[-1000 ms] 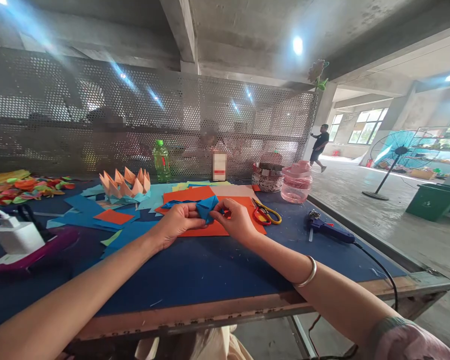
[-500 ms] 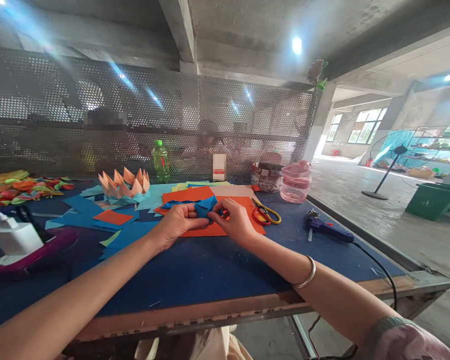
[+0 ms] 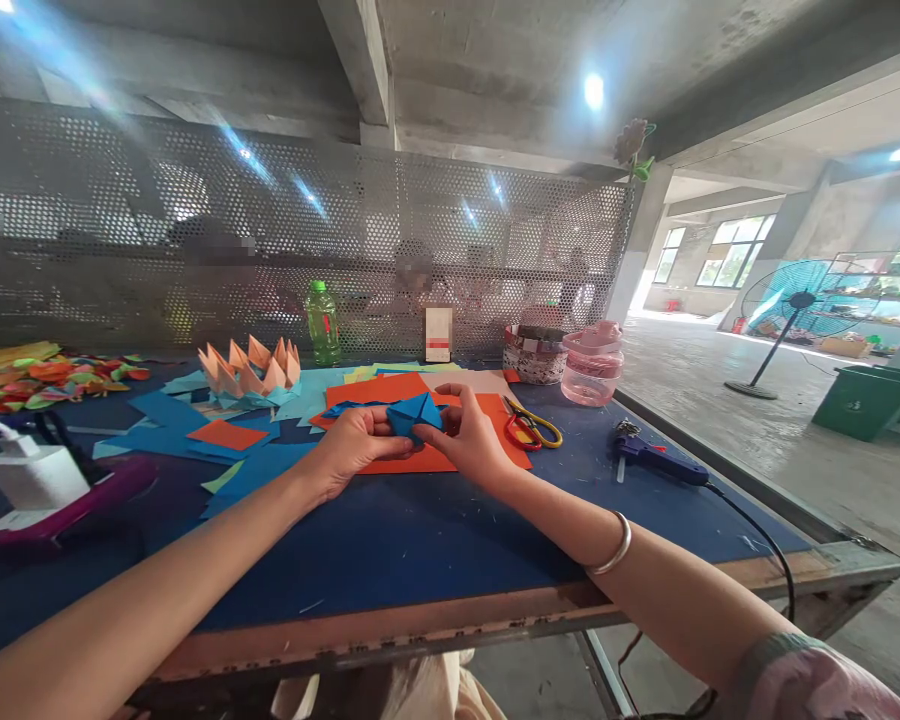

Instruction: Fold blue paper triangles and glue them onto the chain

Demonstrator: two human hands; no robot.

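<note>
A folded blue paper piece is pinched between both my hands above an orange sheet on the dark blue table top. My left hand grips its left side with closed fingers. On its right side my right hand holds it, thumb and fingers pressed on the folds. A silver bangle sits on my right wrist.
Red and yellow scissors lie just right of my hands, a blue glue gun with its cord further right. A pink jar, a patterned tub, a green bottle, an orange paper crown and blue paper scraps stand behind and left. A white charger lies at far left.
My right hand has turned, fingers lifted over the blue piece, which now stands more upright showing a pointed top. A walking person at the back right has gone from view.
</note>
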